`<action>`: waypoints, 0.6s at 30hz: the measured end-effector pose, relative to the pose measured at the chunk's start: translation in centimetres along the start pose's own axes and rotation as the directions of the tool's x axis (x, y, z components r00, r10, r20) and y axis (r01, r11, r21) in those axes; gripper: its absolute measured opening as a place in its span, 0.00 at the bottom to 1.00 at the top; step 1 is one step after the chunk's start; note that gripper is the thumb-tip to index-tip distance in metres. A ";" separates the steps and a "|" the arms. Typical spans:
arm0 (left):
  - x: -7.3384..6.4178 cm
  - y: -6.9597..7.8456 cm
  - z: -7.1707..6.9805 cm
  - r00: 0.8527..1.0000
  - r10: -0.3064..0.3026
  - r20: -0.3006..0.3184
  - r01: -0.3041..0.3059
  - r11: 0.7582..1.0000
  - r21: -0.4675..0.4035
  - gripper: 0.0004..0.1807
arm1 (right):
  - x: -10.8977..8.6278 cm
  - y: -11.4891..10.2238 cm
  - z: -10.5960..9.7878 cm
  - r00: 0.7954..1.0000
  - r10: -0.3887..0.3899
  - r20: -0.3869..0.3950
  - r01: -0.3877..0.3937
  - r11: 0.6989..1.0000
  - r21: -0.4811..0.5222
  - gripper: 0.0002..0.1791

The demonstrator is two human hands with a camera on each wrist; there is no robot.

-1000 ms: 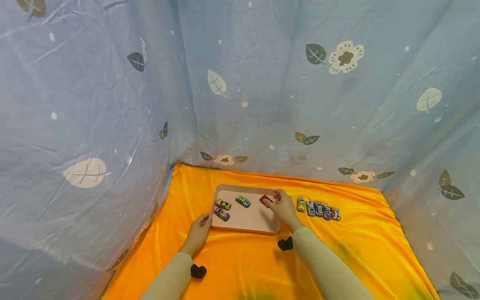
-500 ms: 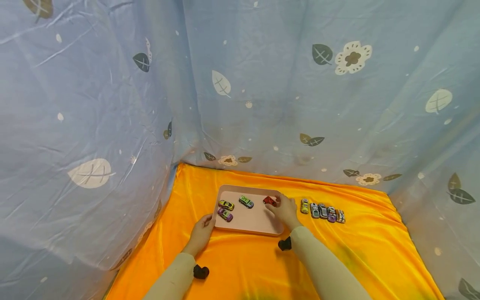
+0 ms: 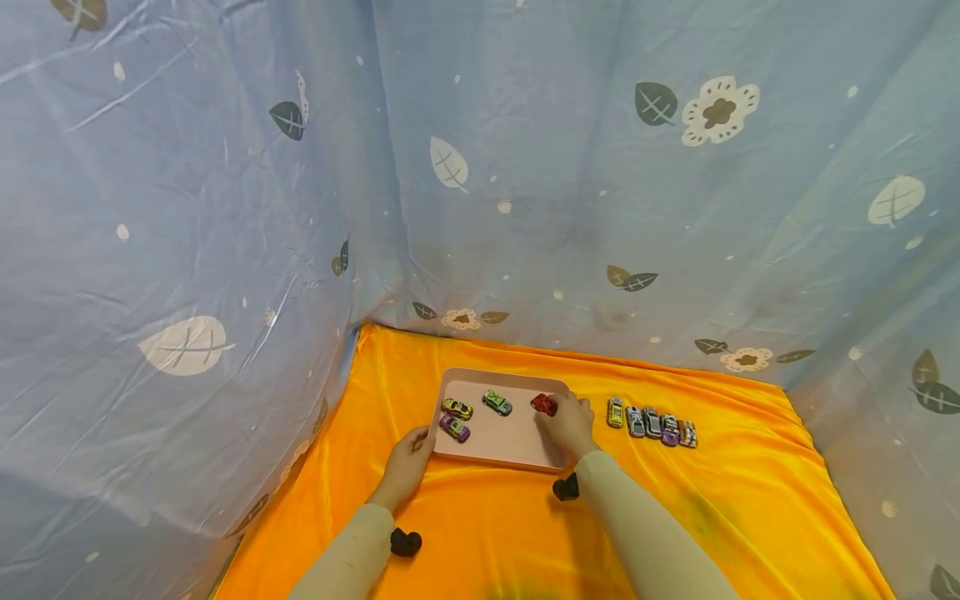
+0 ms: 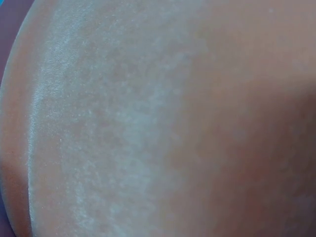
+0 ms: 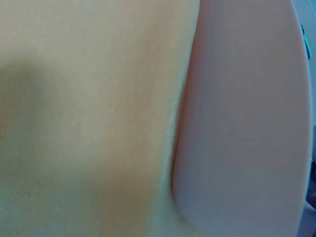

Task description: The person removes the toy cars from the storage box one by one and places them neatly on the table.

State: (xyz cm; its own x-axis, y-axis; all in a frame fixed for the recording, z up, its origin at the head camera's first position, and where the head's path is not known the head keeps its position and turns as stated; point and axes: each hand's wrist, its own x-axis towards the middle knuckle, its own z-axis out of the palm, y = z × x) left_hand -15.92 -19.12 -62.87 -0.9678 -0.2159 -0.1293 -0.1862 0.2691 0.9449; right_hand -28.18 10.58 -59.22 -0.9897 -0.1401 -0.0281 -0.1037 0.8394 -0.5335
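Note:
A shallow pink tray (image 3: 498, 446) lies on the orange cloth. My left hand (image 3: 405, 467) holds the tray by its left edge. Over the tray's right side, my right hand (image 3: 570, 427) pinches a red toy car (image 3: 543, 405), partly covered by the fingers. Inside the tray are a yellow toy car (image 3: 457, 408), a purple and green toy car (image 3: 454, 428) close below it, and a green toy car (image 3: 497, 402) nearer the middle. Skin fills most of the left wrist view; in the right wrist view the tray wall (image 5: 247, 118) stands beside the hand.
Right of the tray, a yellow toy car (image 3: 615, 412) and several others, among them a silver one (image 3: 635, 422) and a purple one (image 3: 670, 430), stand in a row on the cloth (image 3: 495, 533). Blue patterned curtains (image 3: 525, 167) rise behind and at both sides.
The red toy car has turned slightly within my right hand's fingers, which have drawn in around it. My left hand stays at the tray's edge. The whole view has shifted a little.

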 end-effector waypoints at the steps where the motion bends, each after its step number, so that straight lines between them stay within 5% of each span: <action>1: 0.0 0.0 0.0 1.000 -0.005 -0.001 0.005 1.000 -0.002 0.25 | -0.1 -0.1 -0.1 1.000 0.006 0.004 -0.006 1.000 -0.001 0.27; 18: -0.4 0.5 -0.1 1.000 -0.014 0.002 0.014 1.000 -0.003 0.25 | -0.9 -0.4 -0.6 0.999 0.027 -0.017 -0.026 0.998 0.051 0.19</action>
State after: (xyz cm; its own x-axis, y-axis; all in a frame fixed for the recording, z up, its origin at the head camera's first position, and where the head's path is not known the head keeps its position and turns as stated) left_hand -15.64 -18.95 -62.31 -0.9654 -0.2181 -0.1428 -0.1991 0.2634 0.9439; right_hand -27.28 10.71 -58.48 -0.9937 -0.1082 -0.0286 -0.0723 0.8151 -0.5748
